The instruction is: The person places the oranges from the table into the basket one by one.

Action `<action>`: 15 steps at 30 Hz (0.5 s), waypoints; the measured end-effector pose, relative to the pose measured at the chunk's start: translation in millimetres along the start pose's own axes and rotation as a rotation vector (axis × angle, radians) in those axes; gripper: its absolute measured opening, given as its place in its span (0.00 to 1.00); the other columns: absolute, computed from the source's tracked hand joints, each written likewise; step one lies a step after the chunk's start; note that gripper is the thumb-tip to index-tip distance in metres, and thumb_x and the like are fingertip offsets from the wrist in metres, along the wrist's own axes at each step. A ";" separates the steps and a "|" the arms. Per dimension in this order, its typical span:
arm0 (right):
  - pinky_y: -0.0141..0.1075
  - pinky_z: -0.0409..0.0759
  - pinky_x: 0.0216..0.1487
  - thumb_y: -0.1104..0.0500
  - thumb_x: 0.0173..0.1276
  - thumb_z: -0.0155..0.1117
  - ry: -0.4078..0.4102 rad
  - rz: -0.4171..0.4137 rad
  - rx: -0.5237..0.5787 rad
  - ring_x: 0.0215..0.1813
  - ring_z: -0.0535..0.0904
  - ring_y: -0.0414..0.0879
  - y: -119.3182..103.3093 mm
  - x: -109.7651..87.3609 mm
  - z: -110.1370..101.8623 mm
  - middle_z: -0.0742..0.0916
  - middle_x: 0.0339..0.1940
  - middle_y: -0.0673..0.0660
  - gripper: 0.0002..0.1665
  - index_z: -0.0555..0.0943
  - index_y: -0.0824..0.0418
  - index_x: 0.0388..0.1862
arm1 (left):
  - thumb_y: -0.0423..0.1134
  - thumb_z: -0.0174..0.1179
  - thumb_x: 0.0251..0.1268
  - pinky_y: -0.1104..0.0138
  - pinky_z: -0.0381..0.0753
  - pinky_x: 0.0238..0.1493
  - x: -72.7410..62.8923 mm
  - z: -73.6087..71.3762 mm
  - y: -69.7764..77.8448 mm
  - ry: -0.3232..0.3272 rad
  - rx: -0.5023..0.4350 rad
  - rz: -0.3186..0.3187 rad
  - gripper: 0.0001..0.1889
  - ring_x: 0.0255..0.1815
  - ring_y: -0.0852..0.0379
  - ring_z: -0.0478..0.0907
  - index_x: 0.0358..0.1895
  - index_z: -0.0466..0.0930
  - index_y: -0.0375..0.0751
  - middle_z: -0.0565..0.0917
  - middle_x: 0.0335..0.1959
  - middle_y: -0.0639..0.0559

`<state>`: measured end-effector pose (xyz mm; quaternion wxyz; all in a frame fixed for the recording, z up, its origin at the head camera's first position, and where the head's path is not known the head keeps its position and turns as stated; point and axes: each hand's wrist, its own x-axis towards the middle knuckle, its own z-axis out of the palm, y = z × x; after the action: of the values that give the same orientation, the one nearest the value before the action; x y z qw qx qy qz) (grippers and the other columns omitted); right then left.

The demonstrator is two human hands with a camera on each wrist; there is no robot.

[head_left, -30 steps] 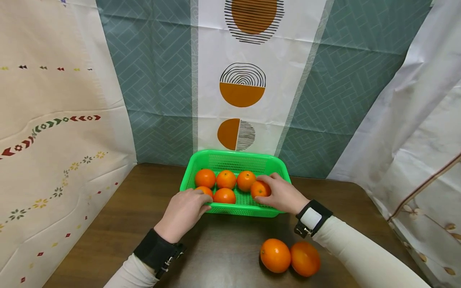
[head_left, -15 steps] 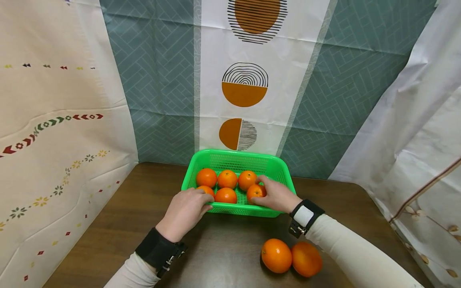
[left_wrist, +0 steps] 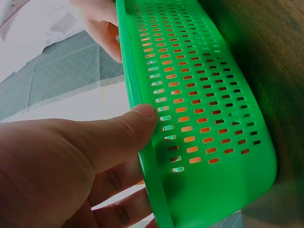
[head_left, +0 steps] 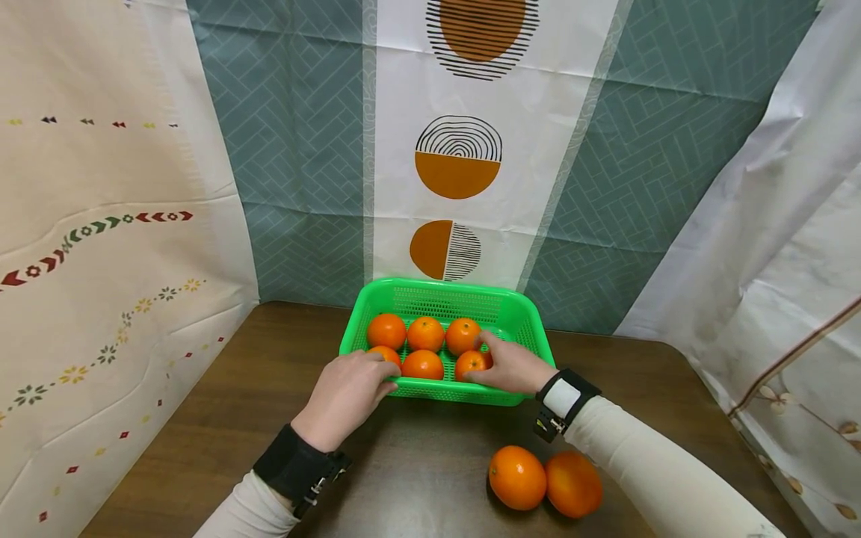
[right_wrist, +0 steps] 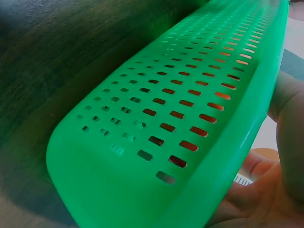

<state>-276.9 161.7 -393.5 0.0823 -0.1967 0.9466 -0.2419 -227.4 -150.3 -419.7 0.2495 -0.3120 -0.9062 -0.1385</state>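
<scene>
Curling round an orange [head_left: 468, 365] at the front right inside the green perforated basket [head_left: 437, 285], the person's right grip [head_left: 514, 368] sets its fingers on the far side and its thumb on the near side. That two-sided hold suits a smooth, round fruit, which would probably roll if only nudged. The right wrist view shows this hand passing over the near rim; whether the fruit bears on the basket's floor is hidden.

Toward the left end of the same rim, the left grip [head_left: 354, 382] clasps the plastic, its thumb flat on the outer face and its fingers over the inner side. This likely steadies the basket, which might otherwise slide on the smooth wooden bench [head_left: 202, 426].

Inside, the fruit lies in two rows, so each piece seems easy to reach from above. Behind are the back-left orange [head_left: 386, 331], the back-middle orange [head_left: 426, 334] and the back-right orange [head_left: 463, 336]; in front, the front-middle orange [head_left: 423, 365] and the front-left orange [head_left: 385, 357], partly covered by the left grip.

Outside, a loose orange [head_left: 517, 478] and its neighbour [head_left: 574, 484] touch each other near the right forearm, presumably for handy reach.
</scene>
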 end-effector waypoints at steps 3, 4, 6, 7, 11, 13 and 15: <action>0.40 0.75 0.39 0.47 0.76 0.77 -0.022 0.000 0.006 0.36 0.76 0.46 1.5 2.9 0.7 0.81 0.37 0.53 0.32 0.74 0.64 0.66 | 0.38 0.86 0.56 0.64 0.79 0.32 -0.4 0.1 -0.3 -0.004 0.001 -0.008 0.12 0.30 0.55 0.80 0.37 0.91 0.51 0.80 0.28 0.61; 0.40 0.74 0.40 0.47 0.76 0.76 -0.030 0.000 0.008 0.36 0.76 0.46 2.0 3.9 1.1 0.81 0.36 0.53 0.32 0.74 0.63 0.65 | 0.38 0.86 0.56 0.64 0.79 0.32 -0.5 0.1 -0.3 -0.006 0.000 -0.009 0.12 0.30 0.55 0.80 0.37 0.91 0.51 0.80 0.28 0.61; 0.40 0.74 0.40 0.47 0.76 0.76 -0.043 0.004 0.021 0.36 0.76 0.47 2.9 5.4 1.8 0.81 0.37 0.53 0.32 0.74 0.63 0.66 | 0.38 0.86 0.56 0.64 0.79 0.32 -0.6 0.1 -0.3 -0.008 -0.004 -0.008 0.12 0.30 0.55 0.79 0.37 0.91 0.51 0.80 0.28 0.61; 0.40 0.74 0.41 0.47 0.76 0.76 -0.049 0.004 0.029 0.37 0.76 0.47 3.5 6.2 2.2 0.81 0.38 0.53 0.32 0.74 0.63 0.66 | 0.38 0.86 0.56 0.64 0.79 0.33 -0.5 0.2 -0.4 -0.008 -0.004 -0.007 0.12 0.30 0.55 0.79 0.37 0.91 0.51 0.80 0.28 0.61; 0.40 0.74 0.42 0.47 0.77 0.75 -0.065 -0.005 0.057 0.38 0.76 0.47 5.7 9.2 4.3 0.82 0.40 0.53 0.31 0.74 0.63 0.66 | 0.38 0.86 0.56 0.63 0.80 0.33 0.1 0.5 -0.9 -0.006 -0.005 -0.003 0.12 0.30 0.55 0.80 0.37 0.91 0.51 0.81 0.29 0.61; 0.40 0.74 0.42 0.47 0.78 0.75 -0.073 -0.013 0.070 0.39 0.77 0.47 6.9 10.6 5.3 0.82 0.40 0.53 0.31 0.74 0.63 0.66 | 0.38 0.86 0.56 0.63 0.79 0.33 0.4 0.7 -1.3 -0.004 -0.003 -0.002 0.12 0.30 0.55 0.79 0.37 0.91 0.51 0.81 0.29 0.61; 0.41 0.75 0.43 0.47 0.79 0.75 -0.081 -0.019 0.079 0.40 0.78 0.48 7.8 11.7 6.1 0.82 0.40 0.54 0.31 0.74 0.63 0.67 | 0.38 0.86 0.56 0.63 0.79 0.33 0.5 0.7 -1.6 -0.003 -0.004 0.001 0.12 0.30 0.55 0.79 0.37 0.91 0.51 0.81 0.29 0.61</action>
<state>-288.7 160.5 -403.3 0.1259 -0.2119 0.9302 -0.2720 -229.0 -151.0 -420.2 0.2476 -0.3130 -0.9061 -0.1400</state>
